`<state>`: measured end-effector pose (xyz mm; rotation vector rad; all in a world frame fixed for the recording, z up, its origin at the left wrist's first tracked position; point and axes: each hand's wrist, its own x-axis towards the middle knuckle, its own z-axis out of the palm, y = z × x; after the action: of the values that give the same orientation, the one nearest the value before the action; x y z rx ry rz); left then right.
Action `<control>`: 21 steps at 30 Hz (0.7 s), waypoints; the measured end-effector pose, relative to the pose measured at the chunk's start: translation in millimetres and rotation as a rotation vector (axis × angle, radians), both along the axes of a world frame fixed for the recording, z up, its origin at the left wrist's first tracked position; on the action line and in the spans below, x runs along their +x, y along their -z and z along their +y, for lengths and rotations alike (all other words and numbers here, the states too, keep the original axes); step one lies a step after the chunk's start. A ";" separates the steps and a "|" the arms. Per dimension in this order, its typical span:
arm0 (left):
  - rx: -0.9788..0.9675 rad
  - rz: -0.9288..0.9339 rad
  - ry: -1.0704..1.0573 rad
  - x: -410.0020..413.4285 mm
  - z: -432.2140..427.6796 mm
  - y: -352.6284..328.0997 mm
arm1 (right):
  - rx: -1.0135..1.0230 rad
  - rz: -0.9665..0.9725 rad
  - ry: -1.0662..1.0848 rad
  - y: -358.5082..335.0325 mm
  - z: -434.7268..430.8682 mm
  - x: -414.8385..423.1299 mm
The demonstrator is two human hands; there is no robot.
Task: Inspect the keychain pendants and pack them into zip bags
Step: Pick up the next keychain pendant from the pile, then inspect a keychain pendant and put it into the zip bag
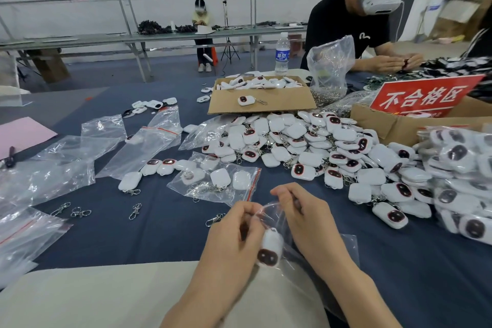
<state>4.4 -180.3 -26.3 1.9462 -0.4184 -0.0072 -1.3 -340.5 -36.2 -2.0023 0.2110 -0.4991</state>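
A: Both hands are up on the near side of the pile of pendants (319, 146), with the left hand (234, 234) and right hand (306, 216) each pinching the mouth of a clear zip bag (277, 210).
B: And the pendant (269, 250)?
A: It's hanging just below where the left hand pinches, dark face toward us, seemingly inside the plastic (it's blurred, hard to be sure).
B: Best move?
A: I'd let it drop to the bottom with nothing caught in the seal, then press the strip closed end to end.
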 end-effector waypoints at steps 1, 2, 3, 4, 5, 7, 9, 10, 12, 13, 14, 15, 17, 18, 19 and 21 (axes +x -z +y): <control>0.041 -0.017 0.009 0.0 1.4 -0.1 | -0.020 0.004 -0.019 -0.7 0.2 0.0; 0.089 -0.042 0.018 -0.2 2.9 -0.8 | -0.042 0.003 -0.033 -2.3 0.1 0.4; 0.138 -0.065 0.031 -1.1 4.0 -2.8 | -0.056 -0.004 -0.041 -4.7 -0.3 0.8; 0.181 -0.082 0.050 -2.7 4.8 -5.0 | -0.059 -0.013 -0.046 -7.6 -1.1 1.5; 0.214 -0.087 0.073 -4.6 5.2 -7.6 | -0.051 -0.021 -0.050 -10.8 -2.2 2.6; 0.276 -0.078 0.132 -9.4 6.2 -13.2 | -0.021 -0.046 -0.056 -16.4 -3.7 3.3; 0.334 -0.043 0.195 -12.7 7.2 -16.9 | -0.008 -0.070 -0.076 -20.2 -2.8 2.1; 0.350 -0.014 0.221 -13.0 7.8 -18.3 | -0.002 -0.080 -0.089 -21.6 -1.8 1.3; 0.290 0.086 0.258 -12.2 7.8 -21.2 | -0.004 -0.086 -0.125 -23.2 1.5 0.6; 0.236 0.141 0.286 -12.2 7.5 -22.6 | -0.010 -0.078 -0.145 -22.8 3.2 0.5; 0.200 0.176 0.327 -13.1 7.2 -23.7 | -0.010 -0.065 -0.168 -22.1 4.9 0.8; 0.195 0.172 0.367 -14.7 6.9 -24.2 | -0.004 -0.047 -0.193 -21.1 6.1 1.3; 0.244 0.060 0.391 -16.6 7.7 -18.5 | 0.012 -0.007 -0.241 -18.7 7.2 2.1; 0.250 -0.020 0.352 -17.8 9.4 -15.6 | 0.014 0.005 -0.251 -17.8 6.8 2.6; 0.223 -0.087 0.272 -18.1 11.5 -14.7 | 0.012 0.012 -0.245 -17.3 5.4 3.7; 0.132 -0.161 0.085 -14.8 17.3 -18.3 | 0.013 0.038 -0.202 -16.7 -0.1 5.6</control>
<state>-10.4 -163.0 -7.9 2.0652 -0.6206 0.0682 4.4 -340.6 -19.6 -1.9960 0.0343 -0.3308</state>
